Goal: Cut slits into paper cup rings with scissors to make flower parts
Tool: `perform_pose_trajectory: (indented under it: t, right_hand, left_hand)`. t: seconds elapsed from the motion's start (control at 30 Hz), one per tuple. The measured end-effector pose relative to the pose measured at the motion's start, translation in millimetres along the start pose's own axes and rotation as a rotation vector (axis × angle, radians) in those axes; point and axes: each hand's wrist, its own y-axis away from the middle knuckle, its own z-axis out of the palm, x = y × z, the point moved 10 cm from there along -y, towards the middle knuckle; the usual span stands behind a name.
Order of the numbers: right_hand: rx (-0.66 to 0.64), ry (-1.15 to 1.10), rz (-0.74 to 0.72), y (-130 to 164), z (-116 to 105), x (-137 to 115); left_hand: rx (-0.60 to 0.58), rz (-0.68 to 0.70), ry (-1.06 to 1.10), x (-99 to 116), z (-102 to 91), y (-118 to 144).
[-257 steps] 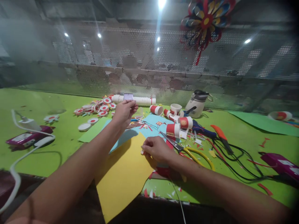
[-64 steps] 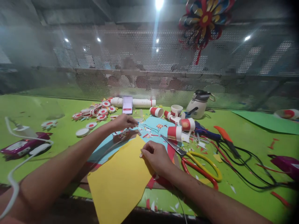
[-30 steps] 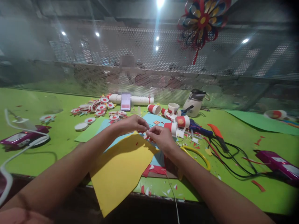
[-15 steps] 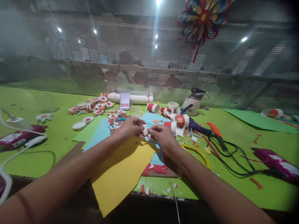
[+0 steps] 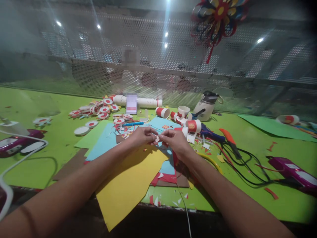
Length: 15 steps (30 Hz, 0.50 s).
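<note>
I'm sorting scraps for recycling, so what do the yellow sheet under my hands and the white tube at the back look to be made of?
The yellow sheet looks like matte craft paper or thin card: flat, unshiny, with cleanly cut straight edges. The white tube looks like smooth plastic pipe, rigid and slightly glossy, though rolled paper cannot be ruled out. The small white piece pinched between the left hand and right hand looks like paper.

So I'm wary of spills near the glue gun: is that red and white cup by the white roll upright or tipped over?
Tipped over. The red and white cup lies on its side on the green table, mouth toward the camera.
</note>
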Motion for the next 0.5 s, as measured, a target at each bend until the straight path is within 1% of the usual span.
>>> perform_pose_trajectory:
  t: [0.17, 0.3, 0.4, 0.5]
  right_hand:
    - [-0.005, -0.03, 0.023, -1, -2, 3]
    - [-0.016, -0.043, 0.037, -2, -1, 6]
    - [-0.015, -0.051, 0.035, -3, -1, 7]
    - [-0.014, -0.053, 0.026, -2, -2, 5]
  left_hand:
    - [0.045, -0.012, 0.053, -7, -9.9, -3]
    - [0.105, 0.003, 0.099, -7, -16.0, -2]
    - [0.102, 0.011, 0.104, -6, -13.9, -1]
    - [0.086, -0.012, 0.095, -8, -10.1, 1]
